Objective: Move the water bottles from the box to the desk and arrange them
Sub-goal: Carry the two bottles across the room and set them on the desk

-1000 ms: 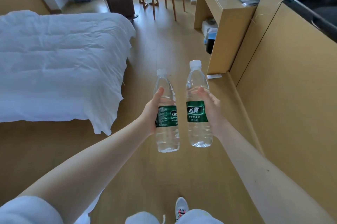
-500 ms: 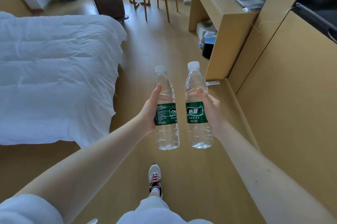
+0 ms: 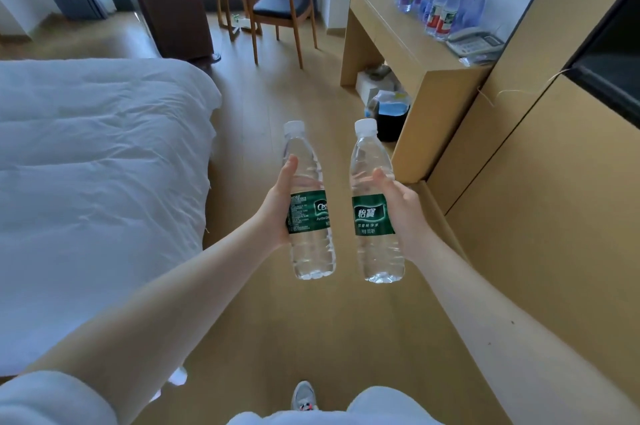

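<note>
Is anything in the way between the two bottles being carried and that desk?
Nothing visible. Only floor lies between the left-hand bottle, the right-hand bottle and the desk. Its wall side carries other bottles and a telephone; the front strip looks free.

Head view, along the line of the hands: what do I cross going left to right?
bed → left hand → left-hand water bottle → right-hand water bottle → right hand → wooden wall panel

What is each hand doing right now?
Left hand: holds the left water bottle at its label.
Right hand: holds the right water bottle at its label.
</note>
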Available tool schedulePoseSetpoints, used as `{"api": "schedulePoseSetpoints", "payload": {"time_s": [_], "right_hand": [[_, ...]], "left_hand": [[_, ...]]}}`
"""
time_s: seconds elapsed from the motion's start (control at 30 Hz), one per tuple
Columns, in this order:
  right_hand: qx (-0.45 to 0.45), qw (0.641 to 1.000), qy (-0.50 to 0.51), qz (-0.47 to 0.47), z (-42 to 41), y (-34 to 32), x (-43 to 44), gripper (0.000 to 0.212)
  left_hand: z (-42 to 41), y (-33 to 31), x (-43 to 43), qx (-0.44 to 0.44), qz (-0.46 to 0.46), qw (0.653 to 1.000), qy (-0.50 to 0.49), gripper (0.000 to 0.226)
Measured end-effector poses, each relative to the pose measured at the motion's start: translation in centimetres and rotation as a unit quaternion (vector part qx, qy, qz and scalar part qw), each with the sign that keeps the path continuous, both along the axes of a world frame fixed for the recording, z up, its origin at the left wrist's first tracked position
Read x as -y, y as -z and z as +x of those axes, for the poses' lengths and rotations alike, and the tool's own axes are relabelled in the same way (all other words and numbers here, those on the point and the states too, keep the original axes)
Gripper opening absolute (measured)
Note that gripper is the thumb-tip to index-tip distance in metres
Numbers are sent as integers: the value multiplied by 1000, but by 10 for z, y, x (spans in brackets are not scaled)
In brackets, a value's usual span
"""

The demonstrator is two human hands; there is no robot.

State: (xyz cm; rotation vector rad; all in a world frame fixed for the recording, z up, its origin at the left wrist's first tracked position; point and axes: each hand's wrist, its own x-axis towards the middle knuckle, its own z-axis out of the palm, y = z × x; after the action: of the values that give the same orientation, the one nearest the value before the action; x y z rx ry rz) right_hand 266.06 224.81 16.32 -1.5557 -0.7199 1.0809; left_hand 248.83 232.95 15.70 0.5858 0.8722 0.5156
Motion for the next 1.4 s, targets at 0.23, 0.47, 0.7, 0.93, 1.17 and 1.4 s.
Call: {"api": "schedulePoseSetpoints", "payload": {"time_s": [0.23, 0.47, 0.7, 0.93, 1.17, 1.4], "right_hand": [[13, 1000, -20, -10, 1, -6, -70, 71], [-15, 998, -66, -3, 1, 10, -164, 71], [-20, 991, -133, 8, 26, 16, -292, 80], [-14, 985, -169, 45, 58, 6, -397, 73], [-2, 988, -145, 50, 92, 4, -459, 85], [-8, 996, -76, 39, 141, 18, -520, 60]], "left_hand": [[-6, 7, -61, -29, 17, 999, -32, 78], [-10, 20, -145, -39, 25, 997, -56, 67], [5, 9, -250, -98, 47, 991, -82, 64], [36, -6, -339, -103, 64, 985, -123, 96], [71, -8, -411, -112, 76, 987, -87, 83], [126, 3, -503, -92, 76, 993, -19, 78]]}}
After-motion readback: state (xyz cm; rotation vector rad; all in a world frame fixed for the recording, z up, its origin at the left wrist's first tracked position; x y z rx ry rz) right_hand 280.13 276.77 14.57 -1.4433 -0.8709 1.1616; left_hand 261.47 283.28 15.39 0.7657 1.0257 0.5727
